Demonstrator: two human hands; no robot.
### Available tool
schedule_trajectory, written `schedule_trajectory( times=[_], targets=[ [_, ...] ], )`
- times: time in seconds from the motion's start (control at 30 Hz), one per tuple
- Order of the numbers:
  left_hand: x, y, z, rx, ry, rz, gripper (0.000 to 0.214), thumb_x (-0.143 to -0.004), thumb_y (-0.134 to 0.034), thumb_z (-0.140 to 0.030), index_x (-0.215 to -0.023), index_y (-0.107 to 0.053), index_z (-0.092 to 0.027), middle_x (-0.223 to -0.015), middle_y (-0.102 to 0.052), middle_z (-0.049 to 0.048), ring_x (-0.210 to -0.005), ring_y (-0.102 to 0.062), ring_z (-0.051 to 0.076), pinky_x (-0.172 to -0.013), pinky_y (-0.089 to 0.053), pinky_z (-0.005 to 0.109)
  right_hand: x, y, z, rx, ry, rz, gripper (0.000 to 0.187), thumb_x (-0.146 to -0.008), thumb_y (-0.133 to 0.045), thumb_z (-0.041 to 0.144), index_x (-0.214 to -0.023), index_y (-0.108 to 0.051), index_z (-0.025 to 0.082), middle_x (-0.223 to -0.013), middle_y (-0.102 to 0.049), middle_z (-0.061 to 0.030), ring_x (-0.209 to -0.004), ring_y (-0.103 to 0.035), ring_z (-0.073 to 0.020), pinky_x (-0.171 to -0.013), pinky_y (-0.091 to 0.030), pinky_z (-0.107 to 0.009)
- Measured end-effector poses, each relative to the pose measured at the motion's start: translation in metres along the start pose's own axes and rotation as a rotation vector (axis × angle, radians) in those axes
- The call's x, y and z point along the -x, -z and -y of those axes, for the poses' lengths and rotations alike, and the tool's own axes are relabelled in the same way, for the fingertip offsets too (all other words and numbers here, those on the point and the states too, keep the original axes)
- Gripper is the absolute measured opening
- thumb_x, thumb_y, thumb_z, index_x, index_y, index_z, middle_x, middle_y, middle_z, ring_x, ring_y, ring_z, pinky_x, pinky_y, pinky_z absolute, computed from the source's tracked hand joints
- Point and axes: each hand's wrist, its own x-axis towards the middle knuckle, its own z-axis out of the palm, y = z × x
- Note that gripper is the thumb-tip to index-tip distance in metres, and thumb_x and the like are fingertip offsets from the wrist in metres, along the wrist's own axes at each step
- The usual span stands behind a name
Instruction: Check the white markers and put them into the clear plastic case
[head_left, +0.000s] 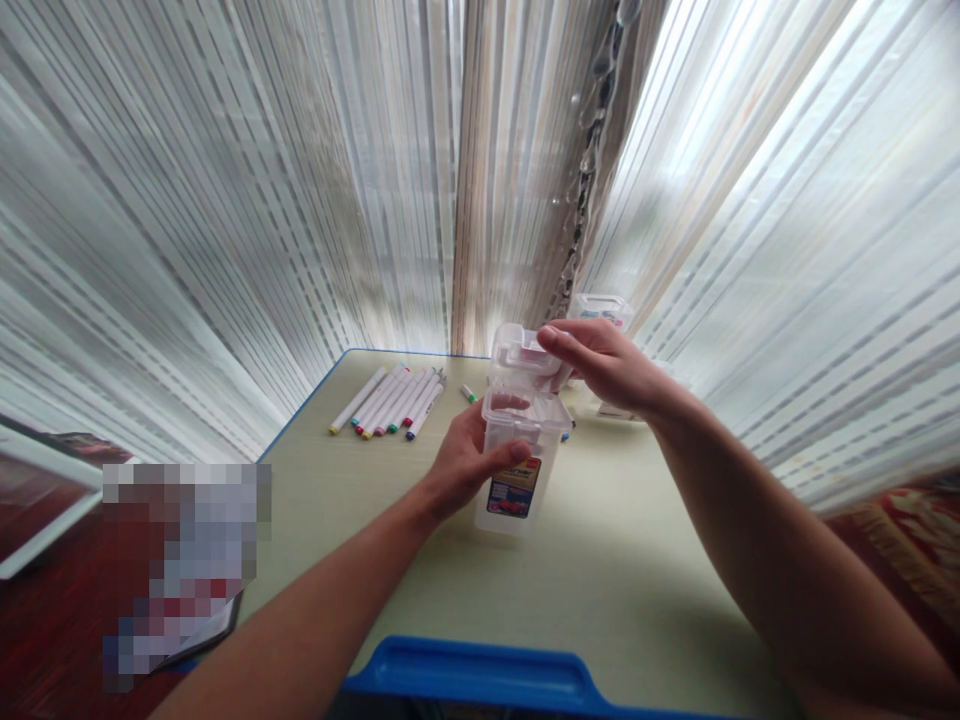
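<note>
A clear plastic marker box (517, 500) with a dark label stands upright over the table, its lid (517, 347) raised at the back. My left hand (487, 450) grips the box near its top, thumb across the front and fingers behind or inside the rim. With my right hand (592, 360) I hold the lid, thumb on top; the fingers underneath are partly hidden. Left of the box, several white markers (390, 400) with coloured ends lie side by side. A green-ended marker (469, 393) lies just behind the box, mostly covered by it.
The pale table (337, 540) has a blue rim and a blue moulded tray edge (480, 665) in front. Another clear box (602, 308) stands behind my right hand. Striped sheer curtains (405, 180) hang along the back. A blurred-out item (202, 560) sits at the left edge.
</note>
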Motion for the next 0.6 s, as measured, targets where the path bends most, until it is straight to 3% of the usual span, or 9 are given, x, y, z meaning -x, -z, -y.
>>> schedule_trajectory(
  times=[0.3,0.5,0.6],
  targets=[
    [0.001,-0.003,-0.007,-0.03,0.009,0.106,0.067,-0.054,-0.095,-0.022,-0.111,-0.062,-0.015,-0.105,-0.074,0.0116,-0.091,-0.072,0.023,-0.08,-0.054,0.03,-0.004,0.007,-0.007,-0.089,-0.043,-0.166,0.055,-0.09,-0.059,0.065,-0.076,-0.068,0.013,-0.059,-0.067,-0.0033,-0.048,-0.055,-0.0084,-0.045,-0.041,-0.02],
    [0.003,-0.003,-0.013,0.009,-0.034,0.061,0.074,-0.048,-0.098,-0.027,-0.107,-0.053,-0.019,-0.098,-0.073,0.0073,-0.087,-0.071,0.023,-0.073,-0.054,0.028,-0.006,0.012,-0.014,-0.286,-0.174,-0.147,0.048,-0.08,-0.073,0.061,-0.081,-0.066,0.013,-0.063,-0.072,-0.0048,-0.041,-0.056,-0.0086,-0.038,-0.045,-0.02],
    [0.001,0.001,-0.01,-0.002,-0.091,0.023,0.074,-0.049,-0.098,-0.036,-0.105,-0.055,-0.017,-0.096,-0.072,0.0073,-0.085,-0.07,0.022,-0.07,-0.052,0.026,-0.006,0.013,-0.016,-0.431,-0.289,-0.126,0.04,-0.08,-0.078,0.05,-0.089,-0.067,0.012,-0.068,-0.073,-0.0055,-0.042,-0.058,-0.0099,-0.037,-0.05,-0.021]
  ],
)
